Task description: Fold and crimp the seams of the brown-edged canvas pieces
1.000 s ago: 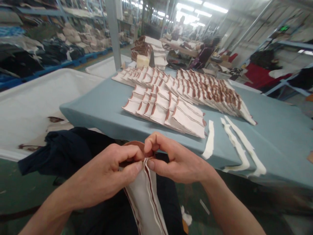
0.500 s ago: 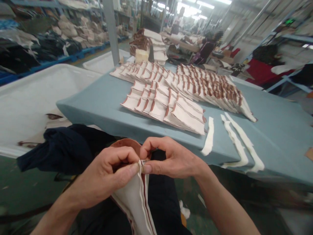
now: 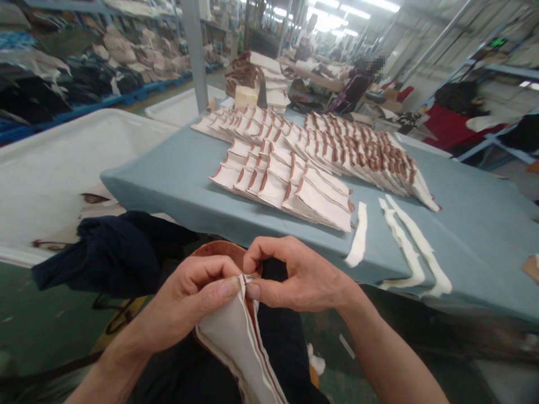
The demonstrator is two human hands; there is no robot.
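A sewn piece, off-white outside with brown showing along its seam edges, hangs over my lap. My left hand pinches its top corner between thumb and fingers. Close against it, my right hand pinches the same corner from the other side; the fingertips nearly touch. Below the fingers the two edges part, and a brown layer shows between them. Behind the hands a rounded brown flap rises, apparently part of the same piece. What lies right under the fingertips is hidden.
Rows of similar white-and-brown pieces overlap on the blue-covered table. White strips lie near its front edge. A white bin and dark blue cloth are at the left. A person is further back.
The lower end of the held piece has swung right, and its edges have spread a little, showing more brown inside. Both hands keep their pinch at nearly the same place.
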